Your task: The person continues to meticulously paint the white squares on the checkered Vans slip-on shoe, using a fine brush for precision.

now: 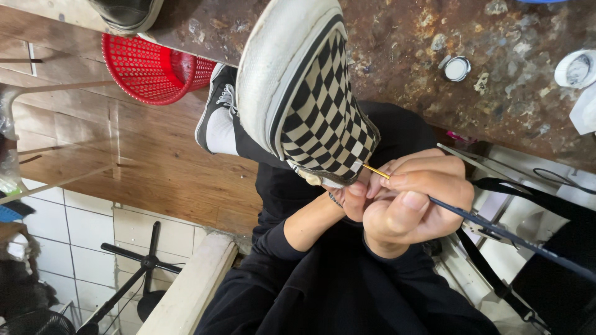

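Observation:
A slip-on shoe (310, 93) with a black and cream checkered upper and a white sole is held up in front of me, heel end toward my hands. My left hand (354, 198) is mostly hidden behind the shoe's opening and grips it from below. My right hand (416, 198) pinches a thin dark-handled brush (496, 226) like a pen. The brush's gold ferrule and tip touch the shoe's edge near the opening. Both forearms are in black sleeves.
A rusty, paint-spattered worktop (434, 56) lies behind the shoe, with a small round white lid (457, 68) and a white container (575, 68) on it. A red mesh basket (149, 68), my foot in a black sneaker (217, 118) and a black stand (136, 267) are at the left.

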